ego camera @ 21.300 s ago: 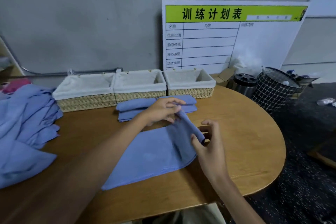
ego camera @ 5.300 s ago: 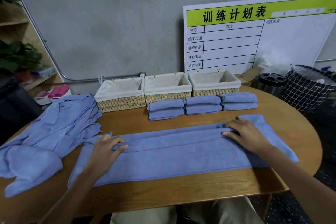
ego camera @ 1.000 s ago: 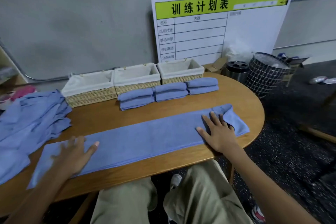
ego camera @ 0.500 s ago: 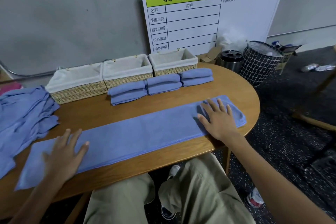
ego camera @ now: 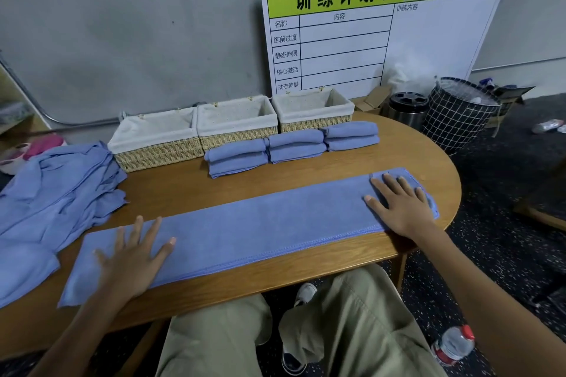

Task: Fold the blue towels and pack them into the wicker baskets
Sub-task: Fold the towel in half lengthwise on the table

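While both palms lie flat on the cloth, the scene runs left to right like this:

Loose pile: unfolded blue towels (ego camera: 52,202) heaped at the table's left end, just beside the left basket.

Left hand: the left hand (ego camera: 134,257) is spread wide, fingers straight, pressing the left end of the long towel and gripping nothing.

Long towel: the long towel (ego camera: 254,229), folded into a narrow strip, stretches across the near side of the wooden table (ego camera: 275,288) from hand to hand.

Baskets: three wicker baskets with pale cloth liners sit in a row by the wall, the left basket (ego camera: 156,144), the middle basket (ego camera: 237,121) and the right basket (ego camera: 312,109); no towel shows inside any.

Folded stacks: three stacks of folded towels (ego camera: 294,147) lie side by side on the table just in front of the middle and right baskets.

Right hand: the right hand (ego camera: 401,205) also lies flat with fingers spread, resting on the strip's right end near the table's rounded edge, holding nothing.

Board: the whiteboard (ego camera: 379,30) leaning on the wall reads 训练计划表 on its green header, with 名称, 内容, 训练内容, 练前过渡, 静态伸展, 核心激活, 动态伸展 in the grid.

Floor, far right: a black grid-patterned bin (ego camera: 459,113) and a red-capped plastic bottle (ego camera: 453,346); its label is too blurred to read.
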A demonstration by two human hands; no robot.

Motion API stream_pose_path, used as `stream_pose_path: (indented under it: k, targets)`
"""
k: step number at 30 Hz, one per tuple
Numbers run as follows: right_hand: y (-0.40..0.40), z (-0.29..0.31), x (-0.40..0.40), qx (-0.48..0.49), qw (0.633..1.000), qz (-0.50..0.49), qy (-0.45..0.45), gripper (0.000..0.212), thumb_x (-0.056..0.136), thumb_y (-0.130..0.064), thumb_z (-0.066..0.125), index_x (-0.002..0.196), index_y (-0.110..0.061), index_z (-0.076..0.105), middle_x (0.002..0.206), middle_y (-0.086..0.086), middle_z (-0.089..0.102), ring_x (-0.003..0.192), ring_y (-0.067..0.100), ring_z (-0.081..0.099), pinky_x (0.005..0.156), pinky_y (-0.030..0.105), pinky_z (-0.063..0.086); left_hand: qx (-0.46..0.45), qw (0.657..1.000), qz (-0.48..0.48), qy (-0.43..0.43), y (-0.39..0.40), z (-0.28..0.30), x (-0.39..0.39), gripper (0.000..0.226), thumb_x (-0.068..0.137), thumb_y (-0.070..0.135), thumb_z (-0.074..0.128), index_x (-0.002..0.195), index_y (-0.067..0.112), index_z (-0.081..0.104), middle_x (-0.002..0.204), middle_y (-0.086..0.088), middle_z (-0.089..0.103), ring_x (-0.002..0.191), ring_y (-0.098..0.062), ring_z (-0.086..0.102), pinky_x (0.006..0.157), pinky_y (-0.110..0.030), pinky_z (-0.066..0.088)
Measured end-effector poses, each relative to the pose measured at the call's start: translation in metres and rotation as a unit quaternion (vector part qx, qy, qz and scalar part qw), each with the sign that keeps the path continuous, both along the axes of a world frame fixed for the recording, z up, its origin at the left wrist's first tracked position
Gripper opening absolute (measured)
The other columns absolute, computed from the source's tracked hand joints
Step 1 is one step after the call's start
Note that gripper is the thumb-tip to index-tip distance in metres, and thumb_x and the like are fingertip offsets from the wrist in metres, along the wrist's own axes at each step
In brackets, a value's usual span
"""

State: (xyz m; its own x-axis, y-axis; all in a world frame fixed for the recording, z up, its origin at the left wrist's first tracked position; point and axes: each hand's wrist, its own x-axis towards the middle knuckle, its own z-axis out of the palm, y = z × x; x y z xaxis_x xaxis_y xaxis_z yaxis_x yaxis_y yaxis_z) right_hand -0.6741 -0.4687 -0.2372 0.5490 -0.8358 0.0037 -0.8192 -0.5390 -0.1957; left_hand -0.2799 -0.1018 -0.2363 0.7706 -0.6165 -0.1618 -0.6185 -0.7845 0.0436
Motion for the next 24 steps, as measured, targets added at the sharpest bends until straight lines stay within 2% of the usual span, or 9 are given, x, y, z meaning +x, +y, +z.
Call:
stream_pose_path:
  k: [13, 16, 19, 20, 22, 24]
  targets:
    - [0.000, 0.006, -0.006, 0.003, 1.000, -0.006, 0.010, 0.068, 0.097, -0.067, 0.014, 0.158, -0.037, 0.008, 0.167, -0.004, 0.001, 0.154, 0.023, -0.002, 0.122, 0.052, 0.002, -0.003, 1.000, -0.005, 0.006, 0.000, 0.006, -0.003, 0.083, 0.083, 0.079, 0.013, 0.157, 0.045, -0.005, 0.167, 0.005, -0.014, 0.154, -0.030, -0.007, 0.116, -0.067, 0.008]
    - [0.000, 0.007, -0.005, 0.003, 1.000, -0.006, 0.010, 0.069, 0.097, -0.067, 0.014, 0.158, -0.036, 0.007, 0.167, -0.004, 0.001, 0.154, 0.023, -0.003, 0.122, 0.051, 0.002, -0.022, 0.998, -0.046, -0.021, -0.012, 0.013, -0.005, 0.076, 0.094, 0.073, 0.019, 0.159, 0.034, 0.015, 0.169, -0.001, -0.002, 0.154, -0.030, 0.002, 0.117, -0.062, 0.016]
    - [0.000, 0.006, -0.006, 0.008, 1.000, 0.000, -0.001, 0.068, 0.098, -0.067, 0.019, 0.158, -0.035, 0.013, 0.167, -0.004, 0.005, 0.154, 0.023, 0.000, 0.121, 0.050, 0.004, -0.112, 0.975, -0.186, -0.038, -0.051, 0.026, -0.028, 0.070, 0.097, 0.066, 0.030, 0.153, 0.024, 0.039, 0.163, -0.005, 0.024, 0.148, -0.027, 0.026, 0.117, -0.051, 0.028]
    - [-0.002, 0.007, -0.008, 0.006, 1.000, 0.002, -0.023, 0.065, 0.099, -0.064, 0.023, 0.157, -0.034, 0.020, 0.166, -0.004, 0.011, 0.153, 0.023, 0.005, 0.120, 0.049, 0.007, -0.135, 0.963, -0.233, -0.025, -0.072, 0.029, -0.041, 0.064, 0.100, 0.059, 0.037, 0.152, 0.024, 0.040, 0.161, -0.001, 0.026, 0.146, -0.024, 0.029, 0.117, -0.047, 0.029]
    - [-0.005, 0.009, -0.014, -0.011, 0.995, 0.000, -0.104, 0.054, 0.101, -0.054, 0.037, 0.148, -0.028, 0.043, 0.159, 0.000, 0.032, 0.147, 0.025, 0.027, 0.115, 0.048, 0.024, -0.163, 0.938, -0.305, 0.012, -0.122, 0.033, -0.070, 0.053, 0.102, 0.049, 0.044, 0.151, 0.026, 0.041, 0.157, 0.006, 0.029, 0.144, -0.019, 0.030, 0.117, -0.042, 0.029]
    - [-0.010, 0.012, -0.026, -0.034, 0.984, -0.010, -0.174, 0.040, 0.099, -0.043, 0.050, 0.131, -0.021, 0.061, 0.141, 0.004, 0.051, 0.125, 0.029, 0.051, 0.099, 0.044, 0.042, -0.197, 0.919, -0.338, 0.040, -0.178, 0.035, -0.104, 0.048, 0.104, 0.045, 0.045, 0.148, 0.026, 0.046, 0.149, 0.008, 0.037, 0.138, -0.016, 0.035, 0.114, -0.039, 0.031]
